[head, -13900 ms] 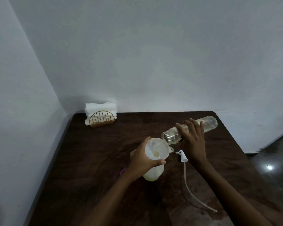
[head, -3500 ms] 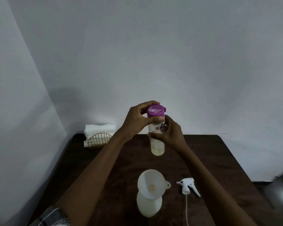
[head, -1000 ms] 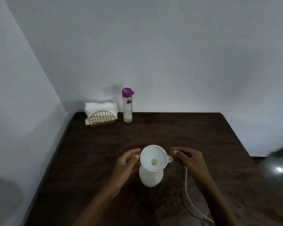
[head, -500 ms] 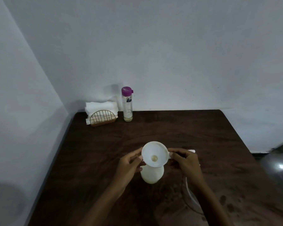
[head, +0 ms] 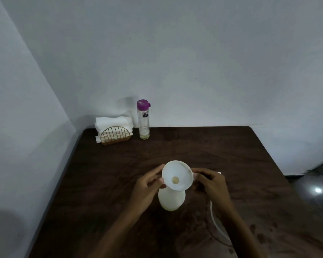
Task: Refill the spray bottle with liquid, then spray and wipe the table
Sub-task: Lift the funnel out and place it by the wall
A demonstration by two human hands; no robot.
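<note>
A white spray bottle body (head: 171, 201) stands on the dark wooden table (head: 222, 151) with a white funnel (head: 177, 175) in its neck. My left hand (head: 147, 185) pinches the funnel's left rim. My right hand (head: 210, 181) pinches the small tab on the funnel's right side. The funnel looks slightly tilted. The spray head is mostly hidden behind my right hand; only a white tip (head: 219, 172) and its dip tube (head: 215, 220) show. A clear refill bottle with a purple cap (head: 143, 120) stands at the back, almost empty.
A gold wire holder with white napkins (head: 113, 130) sits in the back left corner, next to the refill bottle. Walls close off the table's left and far sides. Wet spots (head: 259, 231) mark the table near its right front.
Both hands closed in on the funnel and now hold it by its rim and tab. Earlier the refill bottle was capped and set down at the back.
</note>
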